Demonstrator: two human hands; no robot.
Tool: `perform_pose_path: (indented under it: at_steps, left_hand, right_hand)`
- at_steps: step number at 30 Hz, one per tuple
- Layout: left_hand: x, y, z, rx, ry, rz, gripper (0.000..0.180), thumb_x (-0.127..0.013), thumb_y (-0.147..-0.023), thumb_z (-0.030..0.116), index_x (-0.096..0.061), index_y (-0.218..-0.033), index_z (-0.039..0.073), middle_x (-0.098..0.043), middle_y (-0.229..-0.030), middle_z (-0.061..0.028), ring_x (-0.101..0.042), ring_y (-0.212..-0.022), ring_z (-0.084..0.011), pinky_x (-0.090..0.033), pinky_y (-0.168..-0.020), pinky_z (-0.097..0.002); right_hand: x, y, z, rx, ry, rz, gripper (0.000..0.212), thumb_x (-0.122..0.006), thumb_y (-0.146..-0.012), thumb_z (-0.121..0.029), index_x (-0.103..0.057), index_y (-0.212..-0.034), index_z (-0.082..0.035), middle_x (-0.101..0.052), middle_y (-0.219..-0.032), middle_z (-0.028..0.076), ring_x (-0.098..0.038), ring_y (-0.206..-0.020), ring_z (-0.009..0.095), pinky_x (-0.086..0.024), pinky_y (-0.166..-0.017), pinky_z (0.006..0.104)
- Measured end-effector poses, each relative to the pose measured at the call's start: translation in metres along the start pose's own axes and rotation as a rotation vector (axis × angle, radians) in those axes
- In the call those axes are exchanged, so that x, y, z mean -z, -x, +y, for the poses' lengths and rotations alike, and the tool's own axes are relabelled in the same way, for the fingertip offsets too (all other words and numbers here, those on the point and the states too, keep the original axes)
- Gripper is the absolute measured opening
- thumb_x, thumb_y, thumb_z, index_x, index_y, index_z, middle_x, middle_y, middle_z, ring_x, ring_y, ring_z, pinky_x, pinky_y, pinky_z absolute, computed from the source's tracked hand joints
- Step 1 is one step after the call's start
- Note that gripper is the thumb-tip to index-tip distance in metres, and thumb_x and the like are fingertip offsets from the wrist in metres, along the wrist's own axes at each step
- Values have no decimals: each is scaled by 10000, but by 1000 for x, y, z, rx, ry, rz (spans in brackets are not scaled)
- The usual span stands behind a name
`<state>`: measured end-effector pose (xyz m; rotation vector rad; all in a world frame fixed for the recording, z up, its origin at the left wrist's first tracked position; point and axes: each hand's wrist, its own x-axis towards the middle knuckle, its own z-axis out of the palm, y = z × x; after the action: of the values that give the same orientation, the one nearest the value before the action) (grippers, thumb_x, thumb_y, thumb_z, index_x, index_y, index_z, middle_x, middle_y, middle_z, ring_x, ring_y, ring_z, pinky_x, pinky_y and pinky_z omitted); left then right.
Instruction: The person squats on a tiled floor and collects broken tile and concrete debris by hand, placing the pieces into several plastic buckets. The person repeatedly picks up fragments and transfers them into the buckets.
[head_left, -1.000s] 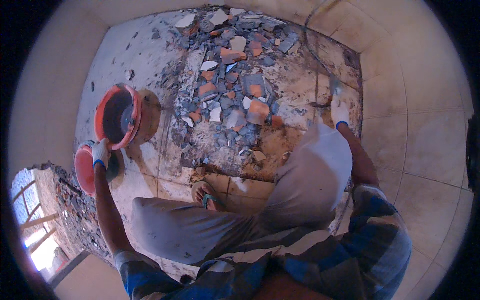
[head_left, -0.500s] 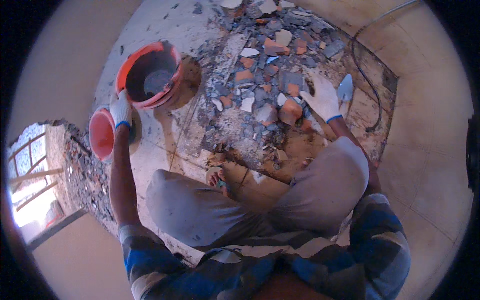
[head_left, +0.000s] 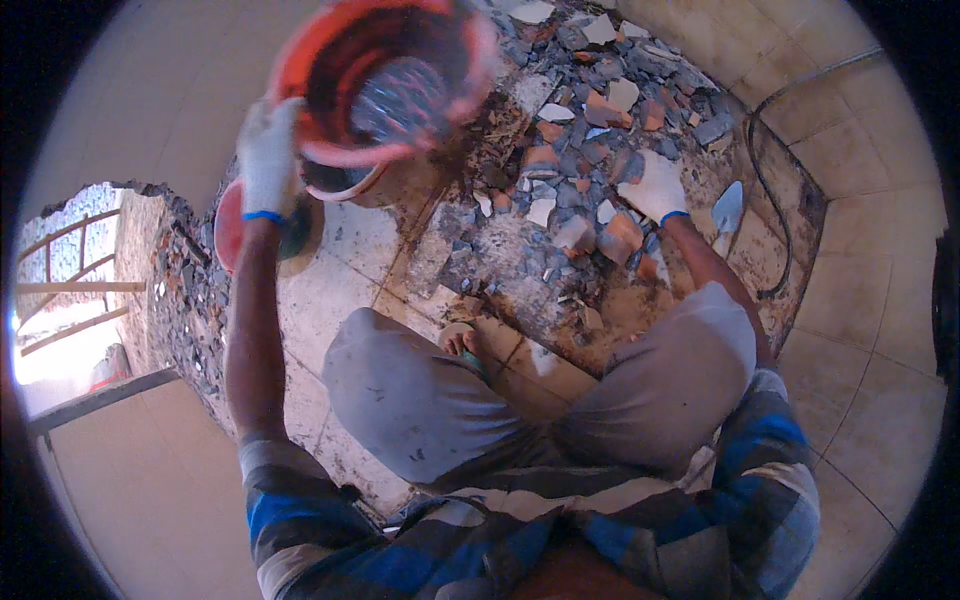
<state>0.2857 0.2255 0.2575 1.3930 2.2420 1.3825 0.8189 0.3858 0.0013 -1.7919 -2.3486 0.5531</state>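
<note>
My left hand point(head_left: 268, 165), in a white glove with a blue cuff, grips the left rim of an orange-red bucket point(head_left: 345, 152). The bucket hangs tilted with its mouth toward me; its dark inside is smeared by motion. Below it stands another bucket point(head_left: 345, 185), mostly covered by the first. My right hand point(head_left: 655, 187), gloved alike, is down on the heap of broken tile and mortar point(head_left: 560, 165). Its fingers curl at a grey rubble piece point(head_left: 629, 166) and appear closed on it; the fingertips are partly hidden.
A smaller red bucket point(head_left: 229, 228) stands by my left forearm. Right of my right hand lies a pointed trowel point(head_left: 728, 207), with a dark hose point(head_left: 757, 170) along the wall. More rubble point(head_left: 185, 265) lies by the broken wall opening at left. My sandalled foot point(head_left: 464, 345) rests below the heap.
My left hand has raised the orange-red bucket up and to the right, uncovering the bucket beneath. My right hand has gone from spread fingers to curled ones on the rubble. The view has shifted slightly.
</note>
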Motion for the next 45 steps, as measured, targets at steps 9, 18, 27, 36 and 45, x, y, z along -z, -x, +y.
perform_pose_path:
  at_steps: [9, 18, 27, 36, 45]
  left_hand:
    - [-131, 80, -43, -26, -108, -312, 446, -683, -1019, 343, -710, -1306, 3, -784, -1101, -267, -764, -1028, -438, -573, -940, -475]
    - [-148, 93, -58, 147, -3, -372, 374, -669, -1050, 262, -679, -1285, -29, -757, -1065, -148, -697, -976, -204, -553, -894, -375]
    - [-106, 239, -120, 891, 234, -397, 452, -608, -1090, 373, -648, -1338, -3, -705, -1050, -78, -701, -958, -187, -618, -724, -366]
    - [-81, 212, -121, 659, 204, -460, 545, -678, -1077, 455, -638, -1357, -11, -715, -1065, -103, -725, -907, -194, -618, -737, -361]
    - [-114, 133, -86, -102, -333, -446, 854, -793, -966, 522, -535, -1593, 3, -692, -1379, -234, -739, -1155, -336, -577, -1008, -441]
  right_hand:
    - [79, 22, -7, -265, -1544, 52, 578, -714, -1006, -459, -662, -1413, -52, -684, -1393, 104, -676, -1236, 214, -521, -1100, 393]
    - [73, 13, -178, 202, -856, -193, 680, -728, -986, -550, -713, -1418, -25, -762, -1366, 183, -706, -1304, 294, -513, -1138, 404]
    - [26, 59, -52, 428, 58, -183, 667, -836, -891, -425, -661, -1430, -74, -703, -1283, 192, -675, -1228, 395, -540, -1059, 498]
    - [0, 88, -32, 458, 149, -128, 748, -899, -740, -308, -614, -1372, -30, -658, -1306, 227, -609, -1257, 446, -504, -1055, 547]
    - [91, 81, -111, 228, -1189, -860, 765, -821, -963, -379, -502, -1563, -27, -687, -1360, 188, -701, -1213, 279, -554, -1071, 412]
